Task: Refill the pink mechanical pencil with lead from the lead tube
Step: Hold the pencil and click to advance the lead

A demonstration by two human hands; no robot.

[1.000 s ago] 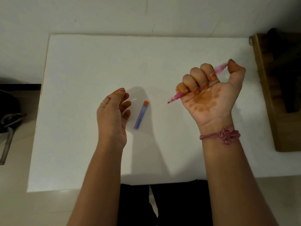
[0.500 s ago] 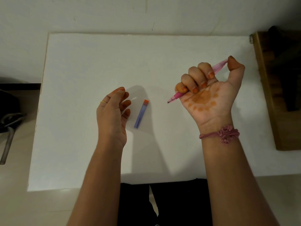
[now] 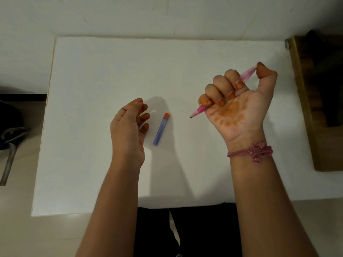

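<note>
Staying fisted on the pink pencil (image 3: 201,108), right hand (image 3: 239,104) barely shifts; left hand (image 3: 130,127) loosely open beside the lead tube (image 3: 161,129).

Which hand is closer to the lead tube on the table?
Left. The left hand hovers just beside the lead tube, on its left, fingers curled and empty. The right hand is farther off to the tube's right, fist closed around the pink mechanical pencil.
</note>
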